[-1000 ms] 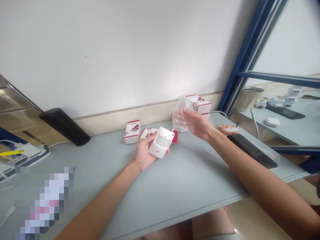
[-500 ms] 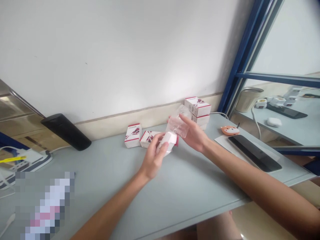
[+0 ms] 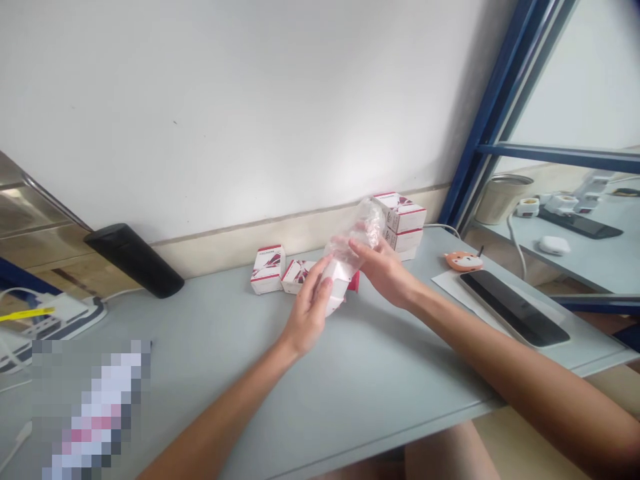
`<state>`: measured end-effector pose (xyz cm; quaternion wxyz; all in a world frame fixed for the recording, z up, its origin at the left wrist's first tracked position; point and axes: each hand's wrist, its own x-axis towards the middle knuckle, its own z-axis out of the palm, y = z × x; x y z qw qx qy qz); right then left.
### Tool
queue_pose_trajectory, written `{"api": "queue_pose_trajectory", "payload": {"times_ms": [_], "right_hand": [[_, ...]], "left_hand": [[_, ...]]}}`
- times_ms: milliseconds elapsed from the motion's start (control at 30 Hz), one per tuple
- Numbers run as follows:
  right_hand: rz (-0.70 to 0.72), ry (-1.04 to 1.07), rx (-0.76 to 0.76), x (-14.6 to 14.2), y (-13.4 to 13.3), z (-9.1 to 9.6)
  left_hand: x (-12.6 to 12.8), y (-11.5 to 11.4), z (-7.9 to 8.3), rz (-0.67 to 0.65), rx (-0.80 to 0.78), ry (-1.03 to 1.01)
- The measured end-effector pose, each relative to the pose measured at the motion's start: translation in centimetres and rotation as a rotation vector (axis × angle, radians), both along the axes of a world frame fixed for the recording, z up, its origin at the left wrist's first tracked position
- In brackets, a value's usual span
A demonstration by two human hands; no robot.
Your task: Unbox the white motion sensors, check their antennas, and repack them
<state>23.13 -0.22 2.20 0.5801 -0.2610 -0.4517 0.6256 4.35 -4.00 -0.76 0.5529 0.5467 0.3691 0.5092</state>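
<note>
My left hand (image 3: 309, 312) is closed around a white boxy item (image 3: 338, 283), whose exact kind I cannot make out. A clear plastic bag (image 3: 371, 223) covers the upper end of that item. The bag's crinkled part is pinched in my right hand (image 3: 383, 268), with the thumb lying across it. Behind my hands, a white and maroon box (image 3: 267, 269) stands by the wall. Beside it another such box (image 3: 295, 275) lies partly hidden by my left hand. Two more boxes (image 3: 406, 217) are stacked behind my right hand.
A black cylinder (image 3: 134, 260) leans at the left back. On the right, a phone (image 3: 515, 308) rests near an orange animal-shaped object (image 3: 464, 260). A power strip (image 3: 55, 327) with cables lies far left. The mirror (image 3: 565, 220) in a blue frame borders the table's right side.
The clear bag has come down over the top of the white item and now stands up longer above it. My right hand has moved slightly down, nearer my left.
</note>
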Motion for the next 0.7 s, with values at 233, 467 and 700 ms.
{"api": "queue_pose_trajectory", "payload": {"times_ms": [233,467,700], "right_hand": [[0.018,-0.122,0.051,-0.7,-0.1,-0.8],[0.113,-0.18,0.099,-1.0,-0.6,-0.6],[0.14,-0.189,0.078,-0.8,0.0,-1.3]], "left_hand": [[-0.1,-0.3,0.4,-0.001,-0.001,-0.078],[0.1,0.4,0.3,-0.004,-0.079,-0.11],[-0.3,1.3,0.0,0.015,-0.142,-0.272]]}}
